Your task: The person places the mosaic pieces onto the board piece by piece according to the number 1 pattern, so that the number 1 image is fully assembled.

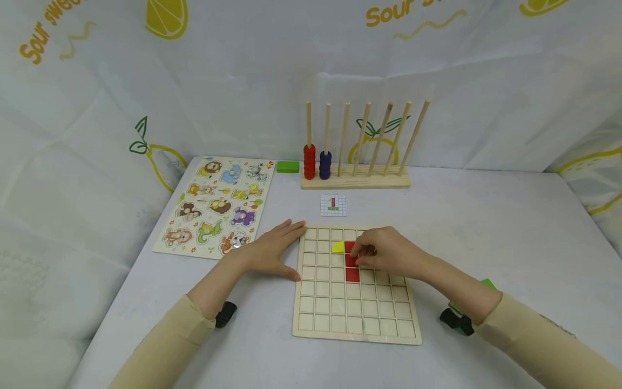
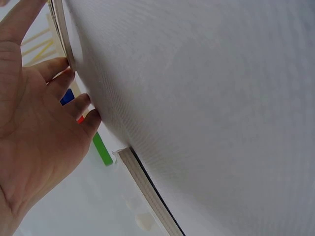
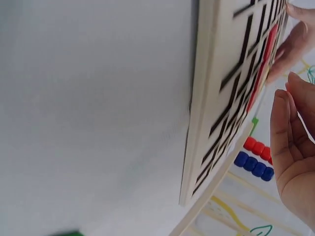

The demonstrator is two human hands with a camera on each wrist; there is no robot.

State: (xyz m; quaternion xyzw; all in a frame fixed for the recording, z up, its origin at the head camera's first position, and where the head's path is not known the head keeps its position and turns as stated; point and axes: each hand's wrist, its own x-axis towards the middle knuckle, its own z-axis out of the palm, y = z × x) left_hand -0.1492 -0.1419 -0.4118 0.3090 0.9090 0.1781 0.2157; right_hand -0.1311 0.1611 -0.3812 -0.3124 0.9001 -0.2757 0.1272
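A wooden grid board [image 1: 311, 322] lies flat on the table. Three red square tiles [image 1: 352, 275] form a column in its upper middle, beside a yellow quarter-round tile [image 1: 337, 247]. My right hand [image 1: 389, 253] is over that column, thumb and fingertips pinched together; in the right wrist view a sliver of a red square tile [image 3: 288, 87] shows between the fingertips of the right hand [image 3: 298, 142]. My left hand [image 1: 271, 250] lies with spread fingers at the board's left edge, thumb and fingertips touching its border. The left wrist view shows the left hand's palm [image 2: 44, 113].
A small pattern card [image 1: 333, 206] lies behind the board. Farther back stand a peg rack [image 1: 357, 182] with red and dark blue beads and a green block [image 1: 288, 167]. An animal puzzle board [image 1: 194, 226] is at the left. Another green block [image 1: 488, 283] shows beside the right forearm.
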